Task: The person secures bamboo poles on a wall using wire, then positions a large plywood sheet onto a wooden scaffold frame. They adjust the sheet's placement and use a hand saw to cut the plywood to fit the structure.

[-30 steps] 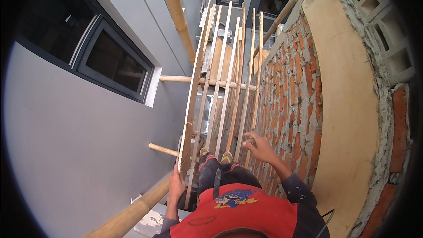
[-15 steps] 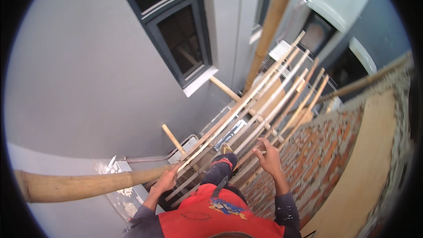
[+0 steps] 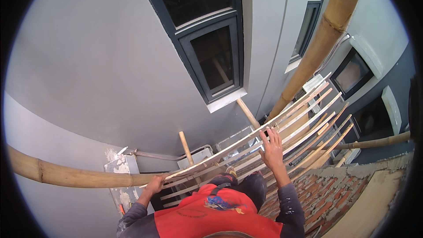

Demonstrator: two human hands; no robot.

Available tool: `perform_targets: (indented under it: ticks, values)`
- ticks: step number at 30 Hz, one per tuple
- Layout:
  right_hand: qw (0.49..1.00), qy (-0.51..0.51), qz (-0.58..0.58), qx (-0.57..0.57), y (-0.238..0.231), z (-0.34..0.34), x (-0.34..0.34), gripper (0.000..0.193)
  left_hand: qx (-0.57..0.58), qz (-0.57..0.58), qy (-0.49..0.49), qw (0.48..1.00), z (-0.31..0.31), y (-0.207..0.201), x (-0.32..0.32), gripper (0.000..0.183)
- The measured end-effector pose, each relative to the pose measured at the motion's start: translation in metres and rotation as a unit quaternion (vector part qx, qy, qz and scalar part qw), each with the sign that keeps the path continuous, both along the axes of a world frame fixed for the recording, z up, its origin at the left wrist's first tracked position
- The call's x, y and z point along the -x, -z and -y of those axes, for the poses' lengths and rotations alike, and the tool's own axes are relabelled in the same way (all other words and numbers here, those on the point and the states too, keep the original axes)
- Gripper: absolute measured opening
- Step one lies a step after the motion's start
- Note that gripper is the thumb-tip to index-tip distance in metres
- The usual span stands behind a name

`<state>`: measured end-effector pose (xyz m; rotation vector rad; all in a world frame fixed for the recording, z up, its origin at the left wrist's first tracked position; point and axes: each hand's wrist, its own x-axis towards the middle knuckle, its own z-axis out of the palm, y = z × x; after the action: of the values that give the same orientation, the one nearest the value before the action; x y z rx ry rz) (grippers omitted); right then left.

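Observation:
My left hand (image 3: 154, 184) is closed at the right end of a thick horizontal bamboo pole (image 3: 88, 177), where the near end of a long wooden strip (image 3: 224, 148) also meets it. The fingers appear wrapped round the pole, though their undersides are hidden. My right hand (image 3: 272, 149) is open, fingers spread and holding nothing, above the bundle of long narrow strips. Whether its fingertips touch the outermost strip is hard to tell. Below me, the strips form a slatted platform, and one shoe (image 3: 231, 172) shows on it.
On the left rises a grey wall (image 3: 101, 75) with a dark-framed window (image 3: 213, 57). An upright bamboo pole (image 3: 321, 39) stands ahead. Rough brickwork (image 3: 326, 194) borders the right side, with another bamboo pole (image 3: 379, 143) beyond. A short bamboo crosspiece (image 3: 186, 147) sticks out beneath the strips.
The view has turned, so the strips lie flatter across it. My right hand has gone from curled fingers by the brickwork to spread fingers over the strips. My left hand stays at the pole.

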<state>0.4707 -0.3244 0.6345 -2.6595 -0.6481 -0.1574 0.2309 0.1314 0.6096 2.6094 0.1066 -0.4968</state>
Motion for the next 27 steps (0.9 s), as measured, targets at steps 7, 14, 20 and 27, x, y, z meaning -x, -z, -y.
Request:
perform_targets:
  ticks: [7,14,20,27]
  values:
    - [0.978,-0.178,0.076,0.078,0.046,0.003,-0.071,0.063,-0.109,-0.060,0.030,0.992,0.008,-0.003,-0.008,0.040]
    - [0.956,-0.271,0.069,0.086,0.003,0.026,-0.136,0.044,-0.143,-0.067,-0.072,0.985,0.055,-0.024,0.025,0.049]
    - [0.831,-0.479,-0.101,0.265,0.046,0.066,-0.150,0.027,-0.161,-0.143,-0.083,0.973,0.090,-0.011,0.048,0.062]
    - [0.780,-0.553,-0.131,0.264,0.035,0.069,-0.147,0.028,-0.288,-0.104,-0.156,0.939,0.133,0.010,0.090,0.025]
